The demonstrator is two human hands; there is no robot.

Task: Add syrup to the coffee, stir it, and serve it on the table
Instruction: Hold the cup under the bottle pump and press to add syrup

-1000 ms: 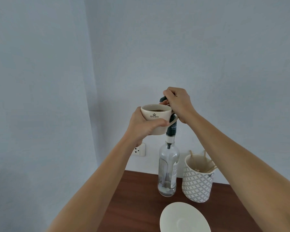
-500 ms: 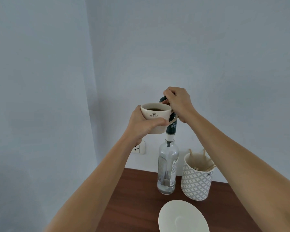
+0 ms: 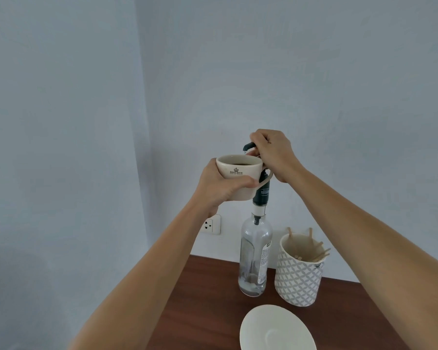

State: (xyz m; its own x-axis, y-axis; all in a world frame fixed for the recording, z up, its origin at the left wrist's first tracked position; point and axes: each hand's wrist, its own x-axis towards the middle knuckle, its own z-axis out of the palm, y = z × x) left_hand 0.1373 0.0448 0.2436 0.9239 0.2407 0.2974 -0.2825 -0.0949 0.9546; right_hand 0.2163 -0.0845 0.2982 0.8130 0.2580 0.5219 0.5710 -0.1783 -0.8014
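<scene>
Coffee cup (image 3: 238, 176): cream, crown logo, dark coffee inside; held in the air, its rim just under the pump spout (image 3: 248, 146). Left hand (image 3: 219, 188): wrapped around the cup's body. Right hand (image 3: 273, 154): closed over the pump head. Syrup bottle (image 3: 255, 258): clear glass, upright on the brown surface (image 3: 208, 299), nearly empty. Patterned holder (image 3: 297, 276): wooden stirrers, just beside the bottle. White saucer (image 3: 276, 329): near edge.

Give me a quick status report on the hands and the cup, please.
Left hand holds cup under pump spout. Right hand on pump atop bottle. Coffee in cup. Saucer waits on table; nothing in the way.
</scene>
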